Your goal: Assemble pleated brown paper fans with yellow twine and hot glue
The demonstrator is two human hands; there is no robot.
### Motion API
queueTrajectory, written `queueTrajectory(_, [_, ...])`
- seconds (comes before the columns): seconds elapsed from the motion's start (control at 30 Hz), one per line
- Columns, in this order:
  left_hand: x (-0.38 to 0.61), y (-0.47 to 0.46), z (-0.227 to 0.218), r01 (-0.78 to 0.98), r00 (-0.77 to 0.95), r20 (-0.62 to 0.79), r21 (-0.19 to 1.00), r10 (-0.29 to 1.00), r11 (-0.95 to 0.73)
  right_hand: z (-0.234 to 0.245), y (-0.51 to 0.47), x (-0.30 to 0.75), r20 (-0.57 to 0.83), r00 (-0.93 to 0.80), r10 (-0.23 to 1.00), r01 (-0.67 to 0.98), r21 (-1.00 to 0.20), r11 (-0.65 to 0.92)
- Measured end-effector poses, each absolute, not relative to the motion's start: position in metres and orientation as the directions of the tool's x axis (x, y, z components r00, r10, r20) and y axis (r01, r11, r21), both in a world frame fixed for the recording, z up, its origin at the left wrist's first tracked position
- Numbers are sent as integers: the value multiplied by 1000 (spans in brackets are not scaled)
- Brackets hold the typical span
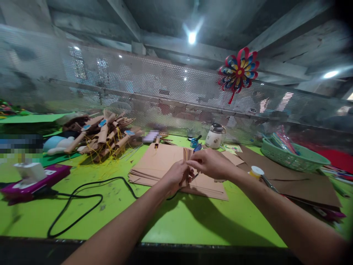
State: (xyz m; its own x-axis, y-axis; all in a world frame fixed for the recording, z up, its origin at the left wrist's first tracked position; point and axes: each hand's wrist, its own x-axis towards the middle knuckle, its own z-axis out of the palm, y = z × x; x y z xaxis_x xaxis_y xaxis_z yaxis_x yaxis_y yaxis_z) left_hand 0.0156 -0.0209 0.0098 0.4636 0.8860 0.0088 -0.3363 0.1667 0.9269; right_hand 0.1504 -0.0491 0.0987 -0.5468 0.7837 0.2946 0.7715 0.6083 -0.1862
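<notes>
Left hand (178, 174) clasps pleated paper (187, 153); right hand (207, 162) bunches against it, grip unclear. Flat brown sheets (162, 158) lie beneath.

No readable text, blue stickers (103, 123) on paper rolls (103, 134) too blurred

Ceiling (165, 22) was pretty dim, but one lamp (192, 37) flared hard. A soft shadow (220, 221) stretched over the green table (110, 217) below the hands (176, 175). Edges looked warped, top-right corner black, fine detail mushy.
</notes>
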Motion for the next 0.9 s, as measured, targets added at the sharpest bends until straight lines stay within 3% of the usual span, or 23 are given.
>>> queueTrajectory(0.13, [12,-25,17,-383,414,47,915,909,127,93,-33,156,522,-301,798,775,-354,524])
queueTrajectory(0.27, [10,-27,24,-415,443,124,906,888,80,99,-12,161,649,-93,755,674,-516,528])
queueTrajectory(0.33, [9,-27,25,-435,496,139,894,857,106,104,-6,163,621,-146,770,584,-574,574])
queueTrajectory(0.4, [8,-27,24,-449,541,156,885,827,127,106,-3,164,508,-274,817,461,-676,575])
queueTrajectory(0.5, [7,-28,23,-451,573,178,884,800,126,101,-3,164,310,-455,835,284,-838,466])
queueTrajectory(0.57, [7,-28,22,-441,593,183,889,784,126,94,-6,162,253,-511,821,197,-896,398])
queueTrajectory(0.9, [9,-30,19,-402,633,248,915,734,38,79,-18,149,247,-414,876,46,-955,291])
